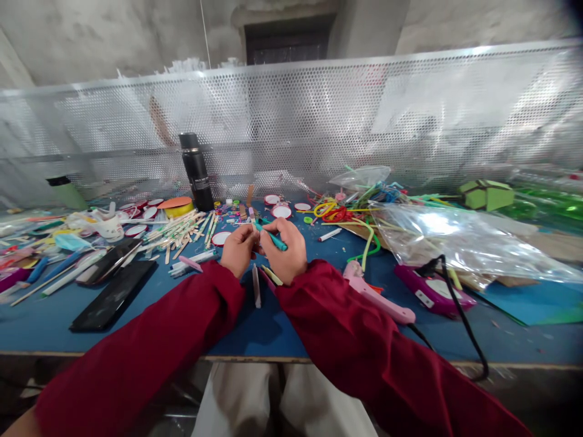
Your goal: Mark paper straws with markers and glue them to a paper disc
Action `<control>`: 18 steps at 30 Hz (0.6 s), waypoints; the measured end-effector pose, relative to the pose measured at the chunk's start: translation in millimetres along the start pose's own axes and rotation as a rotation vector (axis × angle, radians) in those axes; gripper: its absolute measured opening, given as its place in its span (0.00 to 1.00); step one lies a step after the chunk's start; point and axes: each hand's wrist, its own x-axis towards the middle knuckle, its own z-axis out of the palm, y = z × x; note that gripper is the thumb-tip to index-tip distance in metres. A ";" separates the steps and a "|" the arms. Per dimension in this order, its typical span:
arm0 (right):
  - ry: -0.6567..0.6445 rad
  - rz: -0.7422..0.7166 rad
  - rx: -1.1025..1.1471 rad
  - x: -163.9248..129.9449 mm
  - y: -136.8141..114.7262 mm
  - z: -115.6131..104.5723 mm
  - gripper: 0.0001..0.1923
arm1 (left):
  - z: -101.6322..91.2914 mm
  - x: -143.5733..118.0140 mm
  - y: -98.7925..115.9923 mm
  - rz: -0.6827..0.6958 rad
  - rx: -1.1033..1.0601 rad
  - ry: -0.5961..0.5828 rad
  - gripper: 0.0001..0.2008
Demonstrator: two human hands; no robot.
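Over the middle of the blue table, my left hand point(239, 250) and my right hand point(290, 250) meet with their fingertips nearly touching. In my right hand is a teal marker point(278, 243), slanted, its upper part between the fingers. My left fingers are pinched together, and a small pale piece seems to show at their tips, too hidden to name. Below the hands lie a narrow pale stick point(257, 288) and a yellowish strip point(272, 275). Left of my left hand, a pink pen point(190, 263) rests on several clear-barrelled pens point(200, 260).
A pink glue gun point(378, 294) lies by my right sleeve, near a purple device point(432, 291) with a black cable. Two black phones point(113, 295) lie to the left. Behind them are wooden sticks point(182, 227) and a black bottle point(197, 173). Plastic bags point(464, 233) cover the right side.
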 end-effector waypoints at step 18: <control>-0.020 0.026 -0.006 0.1 -0.4 -0.4 0.03 | -0.7 1.9 -4.5 0.009 -0.004 -0.023 0.14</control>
